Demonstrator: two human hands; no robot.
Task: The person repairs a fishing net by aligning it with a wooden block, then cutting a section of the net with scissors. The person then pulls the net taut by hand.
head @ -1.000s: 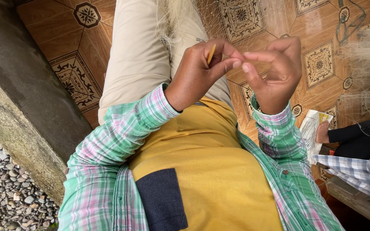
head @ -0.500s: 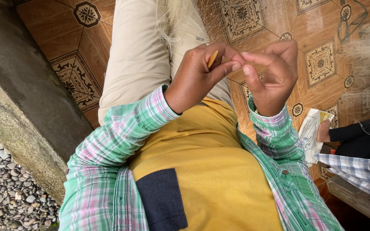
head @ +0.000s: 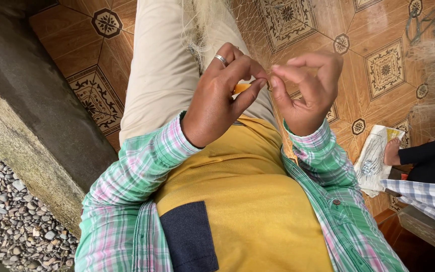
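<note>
Floor: patterned brown tiles [head: 378, 70] under pale fishing net [head: 258, 30].
Left hand [head: 217, 100]: pinches orange needle [head: 241, 88] close for fine work.
Right hand [head: 308, 85]: fingertips pinch net strand taut.

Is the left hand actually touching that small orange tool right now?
Touching. The head view shows the left hand pinching the orange tool between thumb and fingers, with no gap visible; the right hand is beside it, not on it.

Green, pink and white plaid shirt [head: 127, 201] over a mustard-yellow top [head: 258, 201] with a dark navy pocket [head: 187, 236]. Beige trousers [head: 162, 65]. A small orange tool [head: 241, 88] between the fingers. Pale, off-white netting [head: 212, 15]. Glossy brown floor tiles [head: 378, 65] with cream and black floral medallions. Grey gravel [head: 6, 221].
</note>
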